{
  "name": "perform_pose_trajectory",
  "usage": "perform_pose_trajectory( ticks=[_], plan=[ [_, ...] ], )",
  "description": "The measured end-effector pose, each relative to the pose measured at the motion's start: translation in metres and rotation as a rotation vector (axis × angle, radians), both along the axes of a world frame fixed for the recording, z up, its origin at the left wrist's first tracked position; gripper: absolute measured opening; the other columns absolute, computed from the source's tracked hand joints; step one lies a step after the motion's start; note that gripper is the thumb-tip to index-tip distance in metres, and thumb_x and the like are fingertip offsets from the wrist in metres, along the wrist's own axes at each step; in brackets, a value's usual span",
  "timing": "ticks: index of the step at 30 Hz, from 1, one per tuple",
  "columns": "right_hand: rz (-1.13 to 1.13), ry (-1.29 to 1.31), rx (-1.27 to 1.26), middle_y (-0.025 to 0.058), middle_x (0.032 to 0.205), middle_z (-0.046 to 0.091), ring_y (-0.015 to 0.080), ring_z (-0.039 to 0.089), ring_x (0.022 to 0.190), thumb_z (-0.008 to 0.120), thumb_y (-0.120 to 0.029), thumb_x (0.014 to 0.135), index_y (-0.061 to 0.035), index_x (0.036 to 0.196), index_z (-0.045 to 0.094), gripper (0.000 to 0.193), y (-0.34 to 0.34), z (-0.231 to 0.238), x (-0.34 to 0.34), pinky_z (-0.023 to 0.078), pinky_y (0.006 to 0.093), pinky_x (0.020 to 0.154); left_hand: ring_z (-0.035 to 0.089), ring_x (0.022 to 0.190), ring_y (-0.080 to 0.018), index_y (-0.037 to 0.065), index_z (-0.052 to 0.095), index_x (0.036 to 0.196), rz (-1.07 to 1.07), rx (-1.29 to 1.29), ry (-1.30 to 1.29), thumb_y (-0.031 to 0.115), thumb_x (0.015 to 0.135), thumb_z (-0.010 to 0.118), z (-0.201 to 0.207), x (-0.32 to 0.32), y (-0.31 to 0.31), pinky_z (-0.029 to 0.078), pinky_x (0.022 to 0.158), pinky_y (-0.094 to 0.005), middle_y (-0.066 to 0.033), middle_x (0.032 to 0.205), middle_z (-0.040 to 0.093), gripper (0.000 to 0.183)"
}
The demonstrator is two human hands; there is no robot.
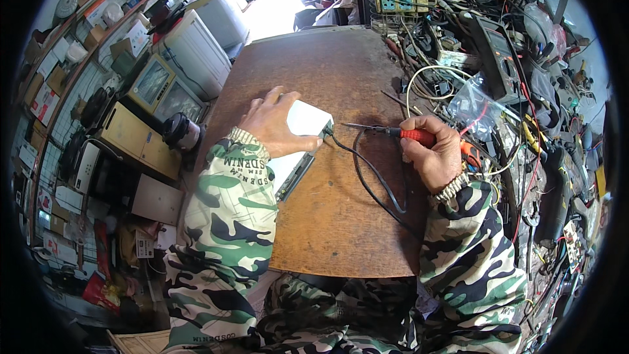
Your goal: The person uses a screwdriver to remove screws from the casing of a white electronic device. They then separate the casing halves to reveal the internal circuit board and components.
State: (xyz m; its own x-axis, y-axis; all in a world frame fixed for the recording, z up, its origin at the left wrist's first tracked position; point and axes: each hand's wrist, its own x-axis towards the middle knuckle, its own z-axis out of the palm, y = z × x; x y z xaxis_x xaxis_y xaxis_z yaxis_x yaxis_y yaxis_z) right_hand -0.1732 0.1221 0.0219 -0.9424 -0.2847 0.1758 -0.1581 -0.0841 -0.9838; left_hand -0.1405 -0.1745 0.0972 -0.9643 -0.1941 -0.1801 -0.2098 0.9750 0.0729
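Note:
My left hand [270, 121] lies over a flat white box [309, 118] with a dark long side, tilted on the wooden bench. The thumb presses on its edge and the fingers spread over the far side, gripping it. A black cord [372, 190] joins the box's right corner through a small dark-green connector [328, 130], loops over the wood and passes behind my right sleeve. My right hand [432, 151] is closed round a red-handled tool [418, 136]. Its slim, pointed metal end faces left, apart from the connector. Whether it is pliers or a screwdriver is unclear.
The wooden bench [314, 59] has a tangle of cables, tools and parts along its right side. A multimeter [499, 59] and a clear plastic bag [468, 101] lie there. At left stand shelves [85, 13], a cream cabinet [137, 137] and a dark round appliance [181, 131].

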Motion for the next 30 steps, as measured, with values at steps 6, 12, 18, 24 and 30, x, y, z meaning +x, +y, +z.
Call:
perform_pose_trajectory(
  ticks=[6, 12, 18, 24, 30],
  plan=[
    [-0.099, -0.044, 0.049, -0.0013, 0.079, 0.067, 0.0077, 0.06, 0.073, 0.074, -0.004, 0.089, 0.0002, 0.103, 0.072, 0.014, 0.003, 0.007, 0.001, 0.05, 0.0258, 0.067, 0.033, 0.152, -0.0441, 0.007, 0.054, 0.15, -0.15, 0.026, 0.208, 0.057, 0.081, 0.079, -0.003, -0.001, -0.004, 0.034, 0.122, -0.0568, -0.0237, 0.163, 0.038, 0.089],
    [-0.192, 0.095, 0.156, 0.0094, 0.079, 0.072, 0.017, 0.069, 0.073, 0.077, -0.014, 0.087, -0.0014, 0.1, 0.074, 0.019, 0.004, -0.007, -0.009, 0.055, 0.0334, 0.071, 0.071, 0.108, -0.0346, 0.005, 0.079, 0.104, -0.452, 0.123, 0.253, 0.021, 0.09, 0.08, 0.027, -0.031, 0.037, 0.055, 0.096, -0.0434, -0.0175, 0.113, 0.075, 0.022],
    [-0.186, 0.12, 0.144, 0.0135, 0.08, 0.072, 0.0248, 0.071, 0.074, 0.077, -0.015, 0.086, -0.0025, 0.1, 0.073, 0.019, -0.004, -0.009, -0.01, 0.055, 0.0366, 0.072, 0.073, 0.1, -0.0333, 0.013, 0.081, 0.095, -0.487, -0.383, 0.013, 0.019, 0.082, 0.082, 0.021, -0.047, 0.074, 0.059, 0.086, -0.0478, -0.0121, 0.098, 0.077, 0.015],
    [-0.21, 0.132, 0.14, 0.0179, 0.083, 0.073, 0.0333, 0.073, 0.079, 0.077, -0.018, 0.083, -0.0029, 0.096, 0.074, 0.02, -0.004, -0.004, -0.01, 0.056, 0.0407, 0.076, 0.075, 0.099, -0.0355, 0.012, 0.081, 0.09, -0.507, -0.609, -0.074, 0.007, 0.079, 0.074, 0.013, -0.058, 0.098, 0.061, 0.083, -0.0477, -0.0148, 0.097, 0.078, 0.014],
    [-0.246, 0.164, 0.108, 0.0197, 0.082, 0.073, 0.0363, 0.073, 0.08, 0.075, -0.019, 0.083, -0.0029, 0.096, 0.073, 0.02, 0.002, 0.004, -0.011, 0.056, 0.0437, 0.076, 0.075, 0.097, -0.037, 0.009, 0.081, 0.09, -0.566, -0.618, -0.105, 0.006, 0.08, 0.072, 0.01, -0.068, 0.1, 0.061, 0.083, -0.047, -0.0168, 0.096, 0.078, 0.013]
  ],
)
